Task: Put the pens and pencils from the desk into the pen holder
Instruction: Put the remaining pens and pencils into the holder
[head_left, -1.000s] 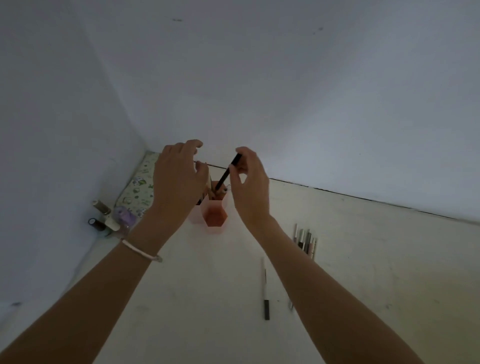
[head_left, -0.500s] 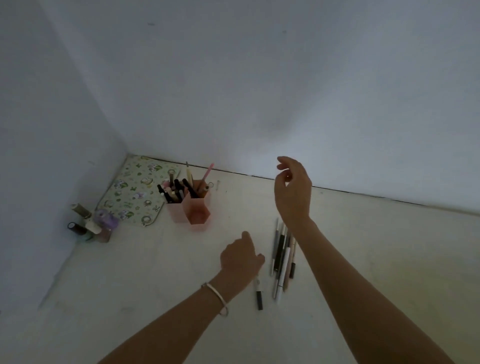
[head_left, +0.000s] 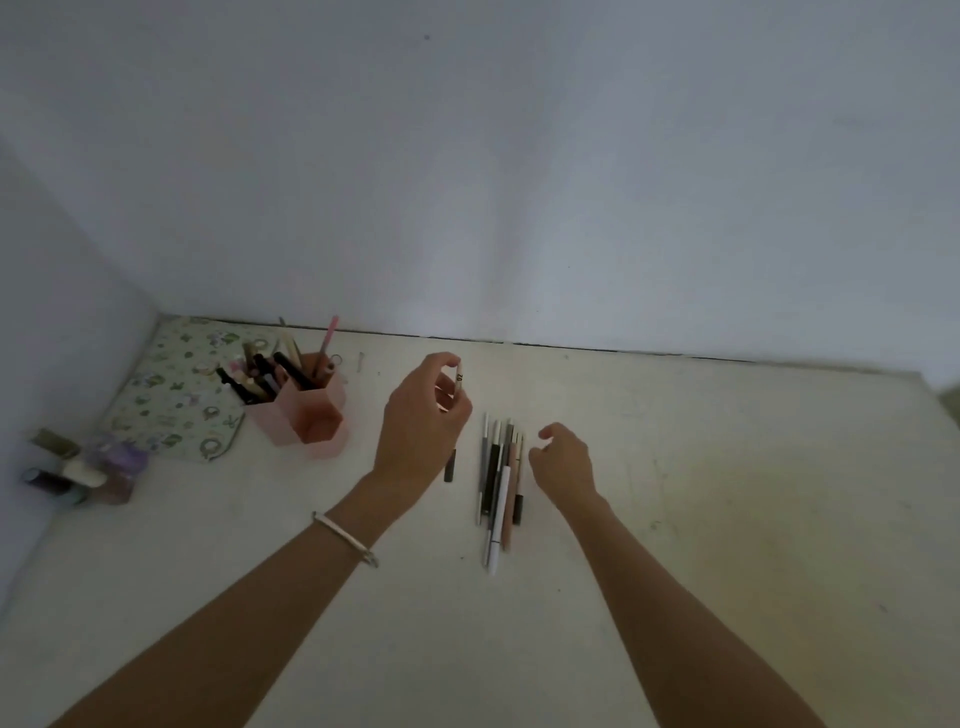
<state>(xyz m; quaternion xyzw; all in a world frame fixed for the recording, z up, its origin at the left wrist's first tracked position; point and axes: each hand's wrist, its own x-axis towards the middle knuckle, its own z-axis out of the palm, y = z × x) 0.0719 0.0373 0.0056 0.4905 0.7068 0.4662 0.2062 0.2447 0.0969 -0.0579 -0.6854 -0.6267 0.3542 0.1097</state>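
Observation:
A pink hexagonal pen holder (head_left: 306, 415) stands on the desk at the left, with several pens and pencils sticking out of it. My left hand (head_left: 423, 426) holds a white pen with a black end (head_left: 451, 470) upright, its fingers pinching the top; the pen's middle is hidden behind the hand. To its right a bundle of several pens and pencils (head_left: 498, 483) lies on the desk. My right hand (head_left: 563, 460) hovers just right of the bundle with loosely curled fingers and holds nothing.
A green patterned pad (head_left: 176, 395) lies in the back left corner behind the holder. Small bottles and a purple object (head_left: 83, 467) sit against the left wall. The desk (head_left: 727, 493) meets white walls at the back and left.
Both hands left the holder after dropping a black pen in. My left hand came down and picked the single white pen off the desk. My right hand dropped beside the bundle.

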